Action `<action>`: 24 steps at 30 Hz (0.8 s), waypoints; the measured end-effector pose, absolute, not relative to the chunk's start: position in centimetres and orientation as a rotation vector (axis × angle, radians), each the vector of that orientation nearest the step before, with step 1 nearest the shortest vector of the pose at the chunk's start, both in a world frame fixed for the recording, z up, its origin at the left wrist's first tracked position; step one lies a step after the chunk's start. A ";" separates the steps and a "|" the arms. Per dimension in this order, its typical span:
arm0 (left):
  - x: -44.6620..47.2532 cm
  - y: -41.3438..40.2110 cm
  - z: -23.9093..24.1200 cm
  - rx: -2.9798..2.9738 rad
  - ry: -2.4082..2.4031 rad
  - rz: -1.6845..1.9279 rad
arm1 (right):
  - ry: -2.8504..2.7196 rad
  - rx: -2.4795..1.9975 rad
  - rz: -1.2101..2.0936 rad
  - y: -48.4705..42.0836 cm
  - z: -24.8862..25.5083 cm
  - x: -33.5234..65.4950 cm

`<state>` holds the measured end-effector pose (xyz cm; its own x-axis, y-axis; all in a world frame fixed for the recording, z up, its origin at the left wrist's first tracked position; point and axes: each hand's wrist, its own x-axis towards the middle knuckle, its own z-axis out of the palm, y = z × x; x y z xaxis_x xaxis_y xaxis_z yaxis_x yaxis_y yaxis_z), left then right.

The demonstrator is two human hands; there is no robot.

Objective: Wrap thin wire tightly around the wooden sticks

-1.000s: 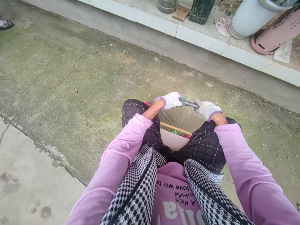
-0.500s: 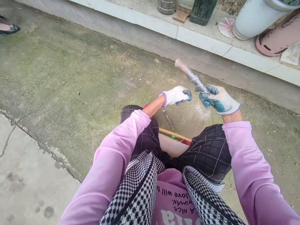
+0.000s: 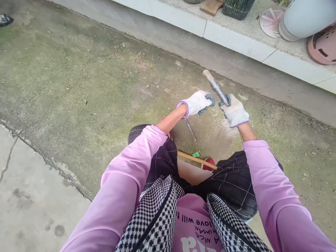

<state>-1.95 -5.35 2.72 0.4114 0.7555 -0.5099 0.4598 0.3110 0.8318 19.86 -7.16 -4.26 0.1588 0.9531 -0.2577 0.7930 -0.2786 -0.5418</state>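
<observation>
My right hand, in a white glove with blue-green coated fingers, is wrapped round the lower end of a short stick wound with silvery wire. The stick tilts up to the left, and its pale upper end is bare. Just left of it is my left hand, gloved the same way, with its fingers curled closed. Whatever those fingers hold, if anything, is hidden. On the ground below my left hand lies a thin, dark, silvery rod.
A wooden strip crosses between my knees, beside a small green packet and my red shoe. Beyond runs a tiled ledge with a dark green container, a pink round grate and pots. Another person's shoe shows far left.
My right hand has moved left, nearer my left hand, and turned so the back of its glove shows. The wire-wound stick is still in it. The view has shifted slightly.
</observation>
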 end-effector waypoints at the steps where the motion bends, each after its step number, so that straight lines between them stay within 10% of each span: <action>1: -2.0 -5.3 2.8 1.326 1.223 0.280 | -1.614 -2.112 0.891 -7.5 -4.2 19.9; 7: -0.4 -5.5 2.4 1.404 1.097 0.297 | -1.181 -1.748 1.301 -11.4 -2.7 21.3; 24: 1.1 -4.9 1.8 1.500 0.987 0.222 | -1.363 -1.758 0.934 -9.2 2.4 23.0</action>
<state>1.10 -4.89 1.77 0.6136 0.6783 -0.4043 0.4398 0.1316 0.8884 23.04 -9.17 2.36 0.1812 0.9765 -0.1166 0.4609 -0.1890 -0.8671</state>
